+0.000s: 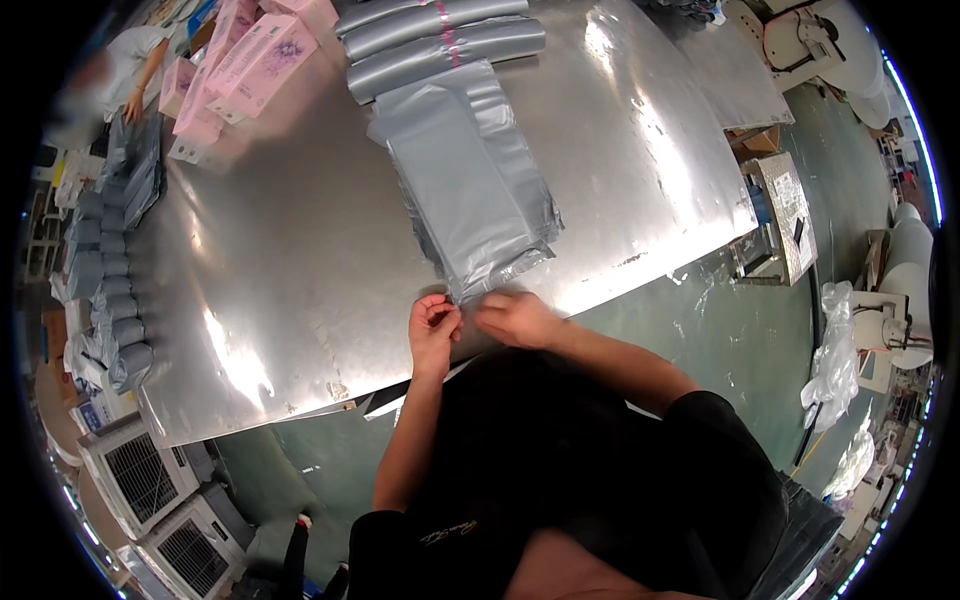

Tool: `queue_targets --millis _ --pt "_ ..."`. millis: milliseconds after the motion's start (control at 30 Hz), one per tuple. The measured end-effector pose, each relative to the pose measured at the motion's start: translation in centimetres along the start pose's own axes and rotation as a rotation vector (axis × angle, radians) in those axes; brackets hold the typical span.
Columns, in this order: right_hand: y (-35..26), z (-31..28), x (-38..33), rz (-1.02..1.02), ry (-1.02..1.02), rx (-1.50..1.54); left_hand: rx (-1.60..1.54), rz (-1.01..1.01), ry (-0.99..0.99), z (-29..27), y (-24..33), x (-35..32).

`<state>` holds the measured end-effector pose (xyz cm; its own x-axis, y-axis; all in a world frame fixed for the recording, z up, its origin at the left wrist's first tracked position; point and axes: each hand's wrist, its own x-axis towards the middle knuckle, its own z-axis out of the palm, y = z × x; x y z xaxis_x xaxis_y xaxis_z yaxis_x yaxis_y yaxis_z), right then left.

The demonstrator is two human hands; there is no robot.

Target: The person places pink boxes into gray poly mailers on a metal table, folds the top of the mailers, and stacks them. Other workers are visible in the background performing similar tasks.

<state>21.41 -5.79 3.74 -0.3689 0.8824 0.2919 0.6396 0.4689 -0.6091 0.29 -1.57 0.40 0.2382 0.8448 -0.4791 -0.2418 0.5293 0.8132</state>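
A stack of flat grey plastic bags (455, 170) lies on the metal table in front of me, its layers fanned and crinkled at the near end. At the stack's near corner, my left hand (434, 328) is closed with thumb and fingers pinching the edge of a bag. Close beside it on the right, my right hand (520, 319) has its fingers pressed together by the same edge. Slight blur hides what its fingertips hold. Several rolled grey bag bundles (440, 55) with pink marks lie just beyond the stack.
Pink printed boxes (265, 65) stand at the far left of the metal table (300, 240). Grey rolls (110, 290) line its left edge, near another person's hand (134, 106). A metal-sided cart (785, 215) stands off the right edge, and boxy fan units (150, 475) at lower left.
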Motion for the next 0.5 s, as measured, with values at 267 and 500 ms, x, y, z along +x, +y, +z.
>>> queue_targets --millis 267,500 --pt "1.1 -6.5 -8.9 0.260 -0.248 0.022 0.180 -0.044 -0.082 -0.7 0.1 -0.2" --pt "0.1 1.8 2.1 -0.028 0.084 -0.242 0.200 -0.109 -0.103 0.0 3.3 -0.5"
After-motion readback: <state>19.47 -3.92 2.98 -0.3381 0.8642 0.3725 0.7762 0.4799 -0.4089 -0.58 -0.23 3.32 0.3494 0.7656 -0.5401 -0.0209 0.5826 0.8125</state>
